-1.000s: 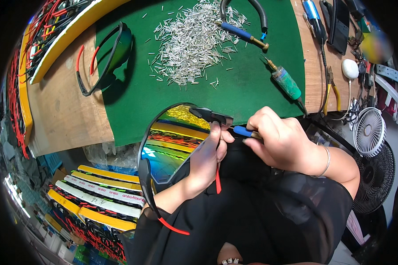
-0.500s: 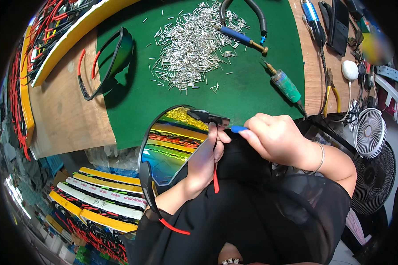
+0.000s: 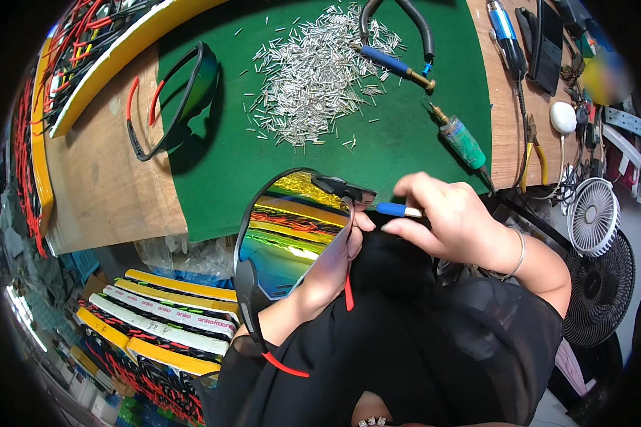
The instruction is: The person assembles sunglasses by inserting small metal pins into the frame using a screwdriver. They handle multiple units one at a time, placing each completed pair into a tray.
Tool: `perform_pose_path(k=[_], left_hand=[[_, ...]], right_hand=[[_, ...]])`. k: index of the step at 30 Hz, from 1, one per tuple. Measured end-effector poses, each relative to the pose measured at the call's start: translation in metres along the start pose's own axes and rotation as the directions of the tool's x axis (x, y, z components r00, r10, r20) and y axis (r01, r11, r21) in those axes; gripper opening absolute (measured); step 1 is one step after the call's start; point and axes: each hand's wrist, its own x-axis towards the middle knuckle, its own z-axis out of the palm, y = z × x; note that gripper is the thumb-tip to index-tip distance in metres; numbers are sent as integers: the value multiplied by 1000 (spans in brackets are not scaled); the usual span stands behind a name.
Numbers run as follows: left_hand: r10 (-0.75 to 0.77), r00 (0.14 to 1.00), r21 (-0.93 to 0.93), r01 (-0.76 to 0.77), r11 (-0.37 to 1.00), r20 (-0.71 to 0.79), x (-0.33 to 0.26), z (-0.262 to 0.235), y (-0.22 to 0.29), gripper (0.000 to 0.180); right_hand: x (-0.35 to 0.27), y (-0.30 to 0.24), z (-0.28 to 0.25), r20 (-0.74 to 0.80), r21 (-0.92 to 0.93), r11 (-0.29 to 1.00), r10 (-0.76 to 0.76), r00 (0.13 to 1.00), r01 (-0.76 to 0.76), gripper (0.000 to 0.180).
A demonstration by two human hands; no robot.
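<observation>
Wooden bench across the upper frame, covered by a green mat. Heap of small metal pins at top centre; spare glasses at upper left; green-handled tool at right. Fan at the right edge, stacked yellow boxes at lower left.

Glasses at frame centre: mirrored rainbow lens, black frame, red-tipped arms. Left hand closed around the lens edge. Right hand just right of it, pinching a blue-handled tool pointed at the hinge.
</observation>
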Motion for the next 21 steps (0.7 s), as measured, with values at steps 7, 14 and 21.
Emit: perform_pose_path(k=[7,14,21], left_hand=[[24,999,39,-25,999,25,0,-5,-3,27],[24,1000,72,-25,997,17,0,-6,-2,27],[40,998,27,-41,999,52,1,-6,-2,28]], right_hand=[[5,-8,-2,-79,86,996,37,996,-30,19],[2,-6,-5,-5,-51,999,-15,1000,14,21],[-3,0,3,35,-67,997,-31,999,33,22]])
